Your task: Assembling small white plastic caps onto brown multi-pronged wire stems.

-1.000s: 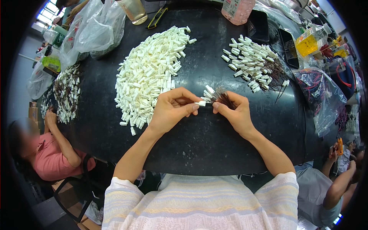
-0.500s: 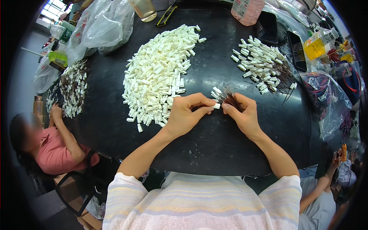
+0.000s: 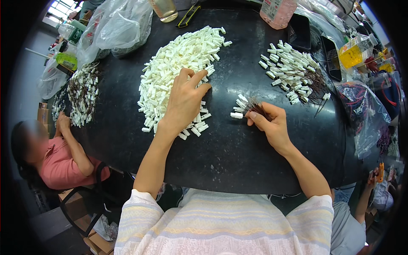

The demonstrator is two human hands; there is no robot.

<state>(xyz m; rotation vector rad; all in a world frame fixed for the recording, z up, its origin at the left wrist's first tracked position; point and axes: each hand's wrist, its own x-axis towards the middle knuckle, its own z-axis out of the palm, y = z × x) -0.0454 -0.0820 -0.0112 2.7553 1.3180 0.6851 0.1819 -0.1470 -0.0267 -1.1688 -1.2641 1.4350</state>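
Observation:
A big heap of small white plastic connector housings [image 3: 172, 59] covers the table left of centre. My left hand [image 3: 185, 100] reaches over the heap's right side with its fingers apart, and I see nothing held in it. To its right, my right hand [image 3: 274, 125] pinches a bundle of thin brown wires [image 3: 258, 109] between thumb and fingers. Several white housings [image 3: 236, 115] sit at the left ends of that bundle, one sticking out toward the heap. The fingertips partly hide the wires.
A pile of white housings with brown wires [image 3: 291, 70] lies at the right, near a phone [image 3: 299, 32] and a plastic bag [image 3: 361, 110]. A cutter knife [image 3: 188, 16] and two bottles stand or lie far back. At left a person in pink [image 3: 68, 159] handles another wired pile.
My left hand has left the wire bundle and moved up and left onto the heap, its fingers opening. A white housing now juts from the bundle, which my right hand still holds.

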